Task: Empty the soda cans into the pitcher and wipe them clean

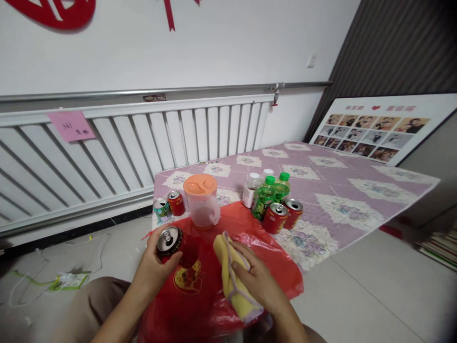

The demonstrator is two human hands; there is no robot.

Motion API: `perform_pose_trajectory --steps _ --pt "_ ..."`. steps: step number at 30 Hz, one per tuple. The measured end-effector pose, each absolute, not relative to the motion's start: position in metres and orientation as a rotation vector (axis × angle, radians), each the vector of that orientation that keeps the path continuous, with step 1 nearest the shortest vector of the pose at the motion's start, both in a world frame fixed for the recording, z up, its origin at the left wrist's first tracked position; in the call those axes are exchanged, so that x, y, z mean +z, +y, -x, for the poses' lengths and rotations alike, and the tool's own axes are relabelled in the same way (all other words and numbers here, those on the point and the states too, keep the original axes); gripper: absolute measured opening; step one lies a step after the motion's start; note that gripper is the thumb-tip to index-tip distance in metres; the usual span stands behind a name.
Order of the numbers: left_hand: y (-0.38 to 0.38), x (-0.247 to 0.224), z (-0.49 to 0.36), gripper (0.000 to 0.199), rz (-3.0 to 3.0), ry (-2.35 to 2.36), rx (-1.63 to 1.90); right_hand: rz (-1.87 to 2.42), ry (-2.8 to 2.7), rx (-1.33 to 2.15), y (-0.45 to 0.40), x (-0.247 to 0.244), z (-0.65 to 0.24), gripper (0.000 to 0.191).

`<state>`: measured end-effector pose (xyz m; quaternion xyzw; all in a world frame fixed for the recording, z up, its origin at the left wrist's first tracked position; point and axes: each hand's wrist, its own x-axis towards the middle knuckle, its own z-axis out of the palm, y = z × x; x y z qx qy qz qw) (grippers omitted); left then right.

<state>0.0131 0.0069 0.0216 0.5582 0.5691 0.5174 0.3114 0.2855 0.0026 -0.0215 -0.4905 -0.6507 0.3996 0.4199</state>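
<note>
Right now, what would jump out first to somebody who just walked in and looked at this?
Probably the glossy red plastic bag spread over the near end of the floral tablecloth. Just above it, the left hand holds an opened drink can and the right hand a folded yellow cloth. Behind, the orange-lidded plastic pitcher stands out too.

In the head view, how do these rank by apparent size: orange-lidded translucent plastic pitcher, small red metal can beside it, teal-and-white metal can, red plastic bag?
1. Red plastic bag
2. Orange-lidded translucent plastic pitcher
3. Teal-and-white metal can and small red metal can: too alike to rank
</note>
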Motion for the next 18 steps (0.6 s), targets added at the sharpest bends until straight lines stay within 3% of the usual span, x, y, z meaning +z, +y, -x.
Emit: perform_pose_trajectory --steps 6,18 --pt "0.004 0.018 -0.025 0.062 -1.527 1.501 1.326 1.555 -1.733 0.498 0.009 -0.047 -0.299 0.047" --pt "-0.001 0.005 -0.045 0.064 -1.567 1.477 1.252 1.57 -1.837 0.397 0.005 -0.04 -0.286 0.05"
